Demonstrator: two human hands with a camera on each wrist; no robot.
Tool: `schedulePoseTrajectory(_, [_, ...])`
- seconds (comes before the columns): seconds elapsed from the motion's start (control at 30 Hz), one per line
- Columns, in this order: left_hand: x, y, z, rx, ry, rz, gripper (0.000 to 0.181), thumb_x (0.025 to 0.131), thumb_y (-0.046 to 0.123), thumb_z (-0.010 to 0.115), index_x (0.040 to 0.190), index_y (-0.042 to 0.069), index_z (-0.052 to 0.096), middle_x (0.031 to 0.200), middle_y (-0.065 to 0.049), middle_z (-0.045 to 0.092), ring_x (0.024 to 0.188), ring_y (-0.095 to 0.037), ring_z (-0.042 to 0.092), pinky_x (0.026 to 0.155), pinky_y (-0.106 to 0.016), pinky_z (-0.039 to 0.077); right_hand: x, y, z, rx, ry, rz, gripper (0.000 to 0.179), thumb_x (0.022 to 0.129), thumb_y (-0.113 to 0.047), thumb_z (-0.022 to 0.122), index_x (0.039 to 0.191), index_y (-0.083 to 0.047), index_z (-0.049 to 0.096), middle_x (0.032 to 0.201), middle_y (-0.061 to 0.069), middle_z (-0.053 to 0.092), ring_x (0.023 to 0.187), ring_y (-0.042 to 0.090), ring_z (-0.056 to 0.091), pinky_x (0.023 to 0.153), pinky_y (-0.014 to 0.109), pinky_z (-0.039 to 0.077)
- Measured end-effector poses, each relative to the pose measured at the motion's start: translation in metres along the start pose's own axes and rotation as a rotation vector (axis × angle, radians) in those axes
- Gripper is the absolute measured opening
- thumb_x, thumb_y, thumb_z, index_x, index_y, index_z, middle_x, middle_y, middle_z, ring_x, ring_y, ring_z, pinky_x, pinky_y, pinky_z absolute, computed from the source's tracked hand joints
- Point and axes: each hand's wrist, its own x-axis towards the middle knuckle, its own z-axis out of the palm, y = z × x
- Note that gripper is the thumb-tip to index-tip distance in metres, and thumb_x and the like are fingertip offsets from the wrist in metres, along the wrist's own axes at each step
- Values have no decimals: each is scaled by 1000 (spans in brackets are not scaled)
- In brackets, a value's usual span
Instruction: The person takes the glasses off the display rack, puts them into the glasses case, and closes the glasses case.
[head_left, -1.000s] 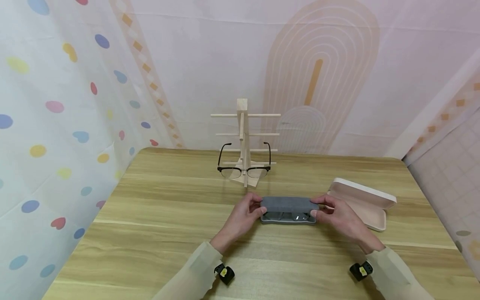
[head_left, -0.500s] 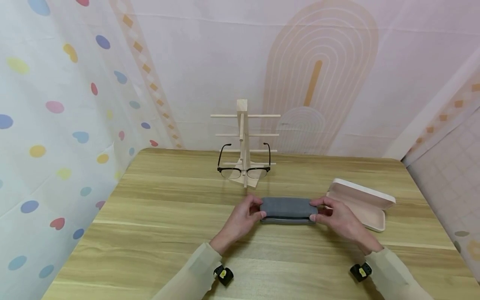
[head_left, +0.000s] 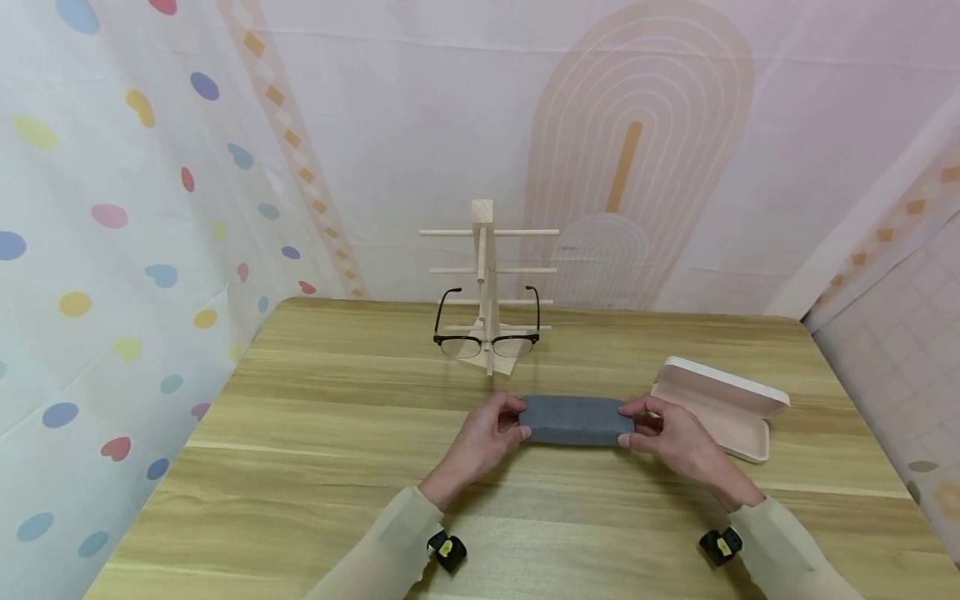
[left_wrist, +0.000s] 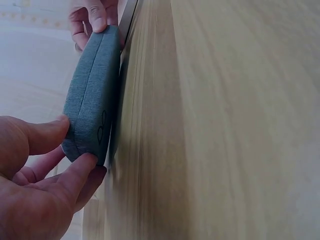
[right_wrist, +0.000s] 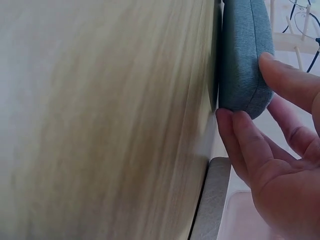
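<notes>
A grey-blue fabric glasses case (head_left: 573,419) lies on the wooden table with its lid down, so its inside is hidden. My left hand (head_left: 480,437) holds its left end between thumb and fingers. At the opposite end, my right hand (head_left: 678,435) grips the case the same way. In the left wrist view a seam runs along the case (left_wrist: 92,95), with a small dark looped mark near the held end. The right wrist view has thumb and fingertips on the corner of the case (right_wrist: 245,60).
Behind the case stands a wooden glasses rack (head_left: 486,275) with several crossbars. Black-rimmed glasses (head_left: 516,338) hang low on it. A pale pink glasses case (head_left: 723,408) lies with its lid up beside my right hand. A patterned curtain (head_left: 412,125) hangs behind the table.
The lid of the grey-blue case has come down from partly raised to closed, covering the glasses seen inside earlier. Both hands have stayed at its ends.
</notes>
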Motion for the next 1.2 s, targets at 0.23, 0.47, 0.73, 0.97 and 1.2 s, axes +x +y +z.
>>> schedulePoseTrajectory(0.23, [0, -1, 2, -98, -23, -36, 34, 91, -10, 70, 123, -8, 59, 139, -30, 55, 121, -40, 64, 95, -32, 57, 0, 3, 2, -6, 5, 4, 36, 87, -5, 83, 119, 3, 69, 134, 23, 60, 116, 34, 66, 89, 23, 56])
schedulePoseTrajectory(0.47, [2, -3, 4, -169, -54, -73, 50, 90, -16, 68, 136, -11, 51, 143, -36, 49, 125, -45, 60, 96, -29, 56, -1, 4, 2, -10, -2, -22, 37, 86, -2, 82, 120, 3, 66, 132, 22, 60, 115, 34, 65, 89, 24, 56])
schedulePoseTrajectory(0.73, [2, -2, 5, -184, -74, -72, 54, 89, -16, 67, 140, -11, 47, 145, -34, 48, 130, -45, 56, 98, -31, 55, -2, 3, 1, -36, -29, -42, 38, 87, -1, 80, 121, 2, 63, 129, 20, 60, 118, 34, 62, 94, 30, 55])
schedulePoseTrajectory(0.97, [-3, 0, 2, -126, -74, -76, 58, 94, -2, 68, 147, -7, 45, 151, -30, 46, 139, -40, 49, 108, -40, 48, -5, 1, 2, -72, -9, -67, 37, 92, -7, 77, 125, 2, 62, 130, 21, 61, 118, 36, 63, 96, 40, 55])
schedulePoseTrajectory(1.2, [-11, 3, -4, -131, -19, -66, 57, 98, 8, 67, 149, -4, 46, 149, -26, 50, 138, -41, 49, 111, -49, 46, -10, -3, 5, -114, 69, -49, 36, 101, -18, 69, 132, -1, 63, 132, 18, 65, 120, 35, 64, 97, 45, 54])
